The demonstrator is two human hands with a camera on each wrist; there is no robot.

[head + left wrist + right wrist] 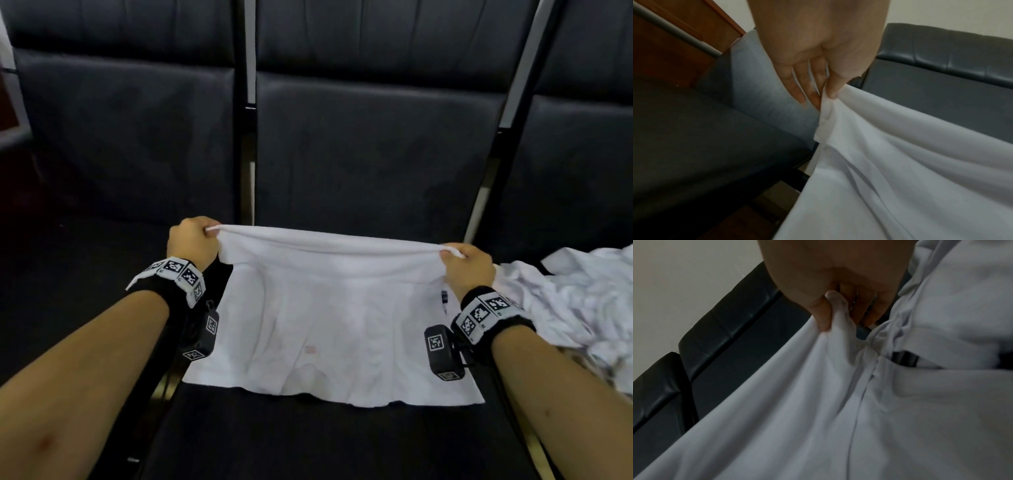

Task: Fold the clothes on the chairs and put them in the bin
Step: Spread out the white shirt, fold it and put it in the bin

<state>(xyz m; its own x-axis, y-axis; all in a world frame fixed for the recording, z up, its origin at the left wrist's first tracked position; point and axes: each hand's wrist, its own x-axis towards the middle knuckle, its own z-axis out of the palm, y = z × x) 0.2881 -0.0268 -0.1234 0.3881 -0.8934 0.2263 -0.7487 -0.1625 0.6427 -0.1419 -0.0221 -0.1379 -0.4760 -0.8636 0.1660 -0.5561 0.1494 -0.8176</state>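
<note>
White garment (329, 308) stretched over middle dark chair seat (359, 164).
Left hand (191, 243) and right hand (467, 267) each pinch a far corner; crumpled white clothes (579, 301) lie right.

A white cloth garment (329, 318) lies on the middle dark padded chair seat (342, 442), its far edge lifted and stretched between the left hand (191, 241) and right hand (470, 267), each pinching a corner. A crumpled white clothes pile (579, 301) sits at the right edge.
</note>
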